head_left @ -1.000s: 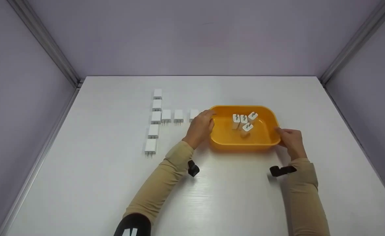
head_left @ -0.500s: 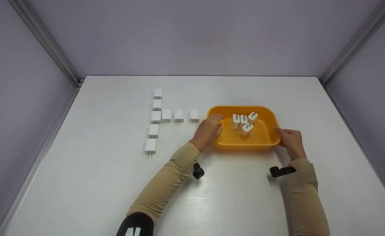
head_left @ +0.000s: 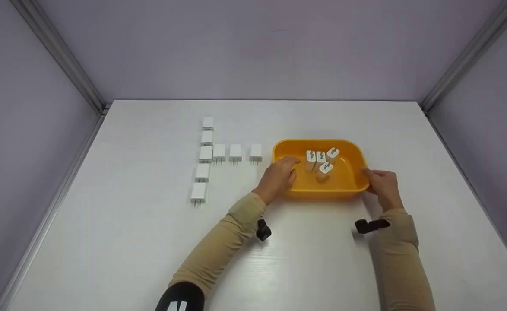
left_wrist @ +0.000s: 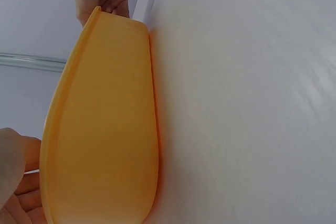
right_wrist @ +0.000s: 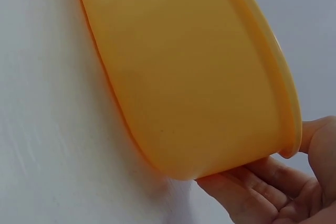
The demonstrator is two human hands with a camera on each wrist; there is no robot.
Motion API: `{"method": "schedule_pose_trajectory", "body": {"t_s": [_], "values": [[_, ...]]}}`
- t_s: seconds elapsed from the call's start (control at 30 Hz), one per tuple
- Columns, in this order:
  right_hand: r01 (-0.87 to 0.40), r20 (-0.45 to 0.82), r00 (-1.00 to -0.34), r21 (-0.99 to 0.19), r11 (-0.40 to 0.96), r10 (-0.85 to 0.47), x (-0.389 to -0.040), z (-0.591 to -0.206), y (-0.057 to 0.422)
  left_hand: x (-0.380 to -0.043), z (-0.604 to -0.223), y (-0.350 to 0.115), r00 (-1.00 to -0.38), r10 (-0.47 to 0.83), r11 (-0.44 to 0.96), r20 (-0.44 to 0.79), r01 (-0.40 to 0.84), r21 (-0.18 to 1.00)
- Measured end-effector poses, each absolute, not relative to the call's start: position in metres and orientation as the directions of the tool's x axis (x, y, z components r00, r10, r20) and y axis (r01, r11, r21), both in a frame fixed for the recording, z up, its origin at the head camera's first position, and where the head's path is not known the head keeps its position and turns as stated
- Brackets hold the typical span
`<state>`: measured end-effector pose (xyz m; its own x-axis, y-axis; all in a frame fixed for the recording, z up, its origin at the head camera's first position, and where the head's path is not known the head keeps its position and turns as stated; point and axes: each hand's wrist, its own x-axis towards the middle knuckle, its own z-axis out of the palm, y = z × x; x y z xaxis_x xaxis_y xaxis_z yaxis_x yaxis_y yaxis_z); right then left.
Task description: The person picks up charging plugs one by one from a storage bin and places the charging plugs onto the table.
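My right hand (head_left: 383,185) grips the right end of a yellow plastic basin (head_left: 322,190), its thumb at the rim and its fingers (right_wrist: 252,190) against the outer wall. Over the basin's left end is my left hand (head_left: 277,178), its fingers reaching past the rim with nothing seen between them. In the left wrist view the basin's wall (left_wrist: 105,114) partly hides that hand's fingers. Several white wall chargers, one of them a charger (head_left: 326,167) nearest the front, stand inside the basin, prongs up.
Left of the basin, several white chargers lie on the white table (head_left: 119,207). They form a column, with a charger (head_left: 198,191) at its near end, and a side row ending in a charger (head_left: 255,152). Grey walls enclose the table's back and sides.
My left hand has slid right from beside the outlying charger and the basin's left rim to over its interior. My right hand and the basin stay about where they were.
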<state>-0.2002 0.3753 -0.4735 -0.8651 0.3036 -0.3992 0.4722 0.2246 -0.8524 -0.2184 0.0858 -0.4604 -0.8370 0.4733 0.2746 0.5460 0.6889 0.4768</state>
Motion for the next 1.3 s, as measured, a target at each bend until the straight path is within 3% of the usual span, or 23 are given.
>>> {"method": "schedule_pose_trajectory", "body": {"t_s": [0.4, 0.8, 1.0, 1.3], "values": [[0.468, -0.398, -0.869, -0.854, 0.228, 0.293, -0.201, -0.474, 0.376, -0.228, -0.452, 0.110, -0.826, 0.533, 0.700, 0.184, 0.552, 0.453], [0.509, -0.431, -0.847, -0.827, 0.240, 0.310, -0.202, -0.474, 0.376, -0.246, -0.462, 0.128, -0.860, 0.511, 0.718, 0.007, 0.431, 0.547], [0.496, -0.424, -0.857, -0.833, 0.246, 0.292, -0.201, -0.473, 0.375, -0.249, -0.466, 0.131, -0.869, 0.495, 0.690, 0.003, 0.396, 0.606], [0.510, -0.430, -0.846, -0.824, 0.247, 0.315, -0.201, -0.473, 0.374, -0.247, -0.464, 0.127, -0.873, 0.483, 0.719, 0.074, 0.444, 0.535]]}}
